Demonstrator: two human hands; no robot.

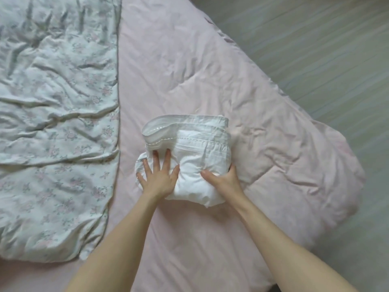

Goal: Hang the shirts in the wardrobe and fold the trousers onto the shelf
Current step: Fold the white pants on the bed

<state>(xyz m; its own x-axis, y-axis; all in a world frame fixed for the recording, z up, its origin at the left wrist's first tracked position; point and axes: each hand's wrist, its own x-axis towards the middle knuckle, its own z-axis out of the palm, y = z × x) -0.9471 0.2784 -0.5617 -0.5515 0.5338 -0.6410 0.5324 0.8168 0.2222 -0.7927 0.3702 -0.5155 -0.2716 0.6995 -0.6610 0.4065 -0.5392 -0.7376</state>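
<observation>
One pair of trousers [189,148] lies folded into a compact bundle on the bed [189,60]. Our left hand [156,175] presses it flat, fingers spread; our right hand [224,178] grips its edge. We judge shelving remains; no wardrobe or shirts show. A floral duvet [56,102] lies well apart.

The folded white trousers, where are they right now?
In the head view, the folded white trousers lie mid-frame on the pink bedsheet, right of the floral duvet, under the left hand and right hand.
</observation>
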